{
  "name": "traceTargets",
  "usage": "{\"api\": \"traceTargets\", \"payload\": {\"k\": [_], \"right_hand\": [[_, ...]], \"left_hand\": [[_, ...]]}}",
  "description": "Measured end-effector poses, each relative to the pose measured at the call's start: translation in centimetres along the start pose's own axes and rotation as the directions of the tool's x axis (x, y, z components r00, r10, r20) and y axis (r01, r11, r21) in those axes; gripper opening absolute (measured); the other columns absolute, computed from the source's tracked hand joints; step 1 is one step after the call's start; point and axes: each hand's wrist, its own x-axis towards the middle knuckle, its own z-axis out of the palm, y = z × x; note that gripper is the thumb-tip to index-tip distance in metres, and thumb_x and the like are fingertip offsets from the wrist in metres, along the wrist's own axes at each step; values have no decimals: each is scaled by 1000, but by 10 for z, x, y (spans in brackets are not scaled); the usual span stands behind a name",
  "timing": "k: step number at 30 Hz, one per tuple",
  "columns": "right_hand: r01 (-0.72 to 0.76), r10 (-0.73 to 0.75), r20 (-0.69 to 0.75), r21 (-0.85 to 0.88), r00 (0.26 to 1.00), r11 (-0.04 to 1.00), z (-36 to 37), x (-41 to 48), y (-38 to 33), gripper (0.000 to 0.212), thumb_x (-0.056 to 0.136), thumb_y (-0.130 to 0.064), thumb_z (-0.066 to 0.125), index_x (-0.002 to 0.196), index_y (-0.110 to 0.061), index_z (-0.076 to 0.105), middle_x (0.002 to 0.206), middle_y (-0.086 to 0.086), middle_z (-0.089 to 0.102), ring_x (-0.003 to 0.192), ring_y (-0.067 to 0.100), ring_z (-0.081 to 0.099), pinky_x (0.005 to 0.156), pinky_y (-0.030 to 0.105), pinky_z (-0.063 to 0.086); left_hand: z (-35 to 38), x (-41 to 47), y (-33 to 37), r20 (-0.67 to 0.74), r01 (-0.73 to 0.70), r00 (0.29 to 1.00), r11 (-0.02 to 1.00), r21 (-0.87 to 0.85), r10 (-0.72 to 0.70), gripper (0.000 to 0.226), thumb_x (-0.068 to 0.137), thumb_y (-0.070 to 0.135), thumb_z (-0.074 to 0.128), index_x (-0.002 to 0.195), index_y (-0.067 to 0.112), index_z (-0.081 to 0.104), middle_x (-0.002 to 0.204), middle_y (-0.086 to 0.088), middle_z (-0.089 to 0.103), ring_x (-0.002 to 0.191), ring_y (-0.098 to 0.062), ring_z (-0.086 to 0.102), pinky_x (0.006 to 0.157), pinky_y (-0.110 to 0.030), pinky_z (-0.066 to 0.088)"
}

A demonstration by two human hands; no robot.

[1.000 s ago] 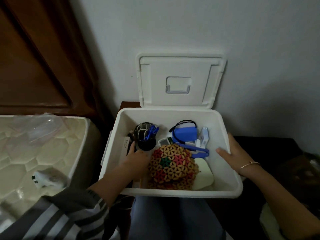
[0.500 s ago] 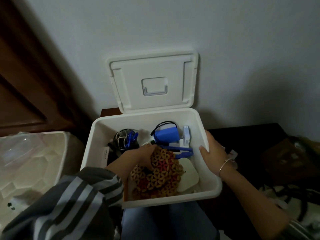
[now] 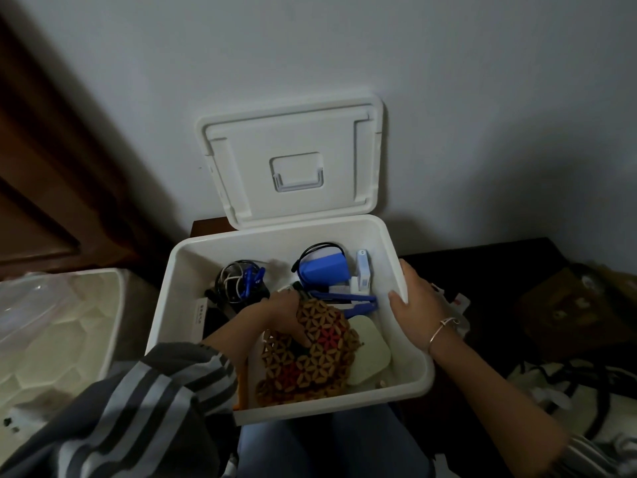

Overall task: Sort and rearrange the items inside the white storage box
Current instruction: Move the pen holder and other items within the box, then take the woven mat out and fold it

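Observation:
The white storage box [image 3: 179,291] rests on my lap, its lid [image 3: 293,163] leaning open against the wall. Inside, my left hand [image 3: 281,317] grips the upper edge of a patterned wooden-bead mat [image 3: 317,360] and holds it tilted. My right hand [image 3: 415,305] holds the box's right rim, thumb inside. Behind the mat lie a blue charger with a black cable [image 3: 322,270], a blue clip [image 3: 348,300], a white and blue tube [image 3: 362,276] and a black cup of cables [image 3: 238,282]. A pale green case [image 3: 368,353] lies to the right of the mat.
A mattress wrapped in plastic [image 3: 58,339] fills the left. A dark wooden headboard [image 3: 51,167] stands behind it. A dark table [image 3: 482,270] to the right carries a brown box [image 3: 579,305] and a white bag with black cords [image 3: 572,391].
My left hand moved from the box's left side onto the bead mat and raised its edge. The view swung to the right and the box shifted in the picture.

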Motion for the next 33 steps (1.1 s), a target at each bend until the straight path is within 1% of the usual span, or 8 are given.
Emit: {"api": "traceTargets", "payload": {"k": [6,11,15,19,22,27,30,33], "right_hand": [[-10,10,2,-3,1000,1000,0,-1,0,43,90,-14,51,131,-21,39,119,3,55,104,16,54,76,24,42],[-1,1,14,10,1000,1000,0,0,0,42,91,-13,51,131,-19,41,116,4,56,97,12,52,75,23,41],[21,-21,-5,4,1000,1000,-2,-1,-2,44,90,-11,52,132,-18,42,111,-3,53,94,8,48,76,22,39],[23,-22,-5,16,1000,1000,-7,-4,-6,42,90,-13,53,131,-19,44,106,-5,53,93,11,53,69,18,40],[18,-22,-23,-128,1000,992,-10,-7,-9,46,89,-19,57,133,-12,43,122,9,54,112,26,51,91,38,47],[349,-423,-89,-429,902,833,-4,-18,-35,46,77,-13,73,119,-2,59,124,18,57,120,38,50,98,51,44],[449,-431,129,-324,893,833,26,-20,-57,34,82,-21,70,113,-11,62,112,7,62,104,26,59,86,40,51],[265,-96,457,-320,884,910,64,-12,-64,48,86,-39,61,127,-18,50,123,3,54,112,22,55,91,37,48]], "left_hand": [[-4,-3,-2,34,-61,997,976,-208,69,70,71,32,82,128,24,44,128,-1,52,120,-22,50,100,-37,44],[-23,-26,-3,-57,-213,977,965,-151,207,51,72,35,81,110,31,48,102,15,52,104,-12,52,80,-23,41],[-31,-65,-14,-164,-309,949,886,-346,268,44,73,31,81,108,35,53,101,16,62,96,1,59,86,-21,47],[-24,-111,-39,-332,-357,930,596,-719,157,55,64,36,84,114,35,61,106,8,72,97,-9,70,74,-24,58],[-2,-134,-65,-391,-367,919,265,-892,-44,60,63,38,85,118,26,63,111,-7,72,100,-26,70,73,-38,59],[39,-158,-88,-363,-403,913,-281,-871,-186,58,79,40,72,131,23,56,124,-13,66,110,-31,65,73,-40,58],[48,-163,-89,-390,-446,894,-369,-815,-221,57,86,38,63,139,24,48,129,-10,63,115,-28,63,77,-40,58],[45,-165,-82,-413,-479,874,-316,-819,-256,55,87,35,61,140,25,46,128,-9,64,115,-28,63,83,-44,56]]}}
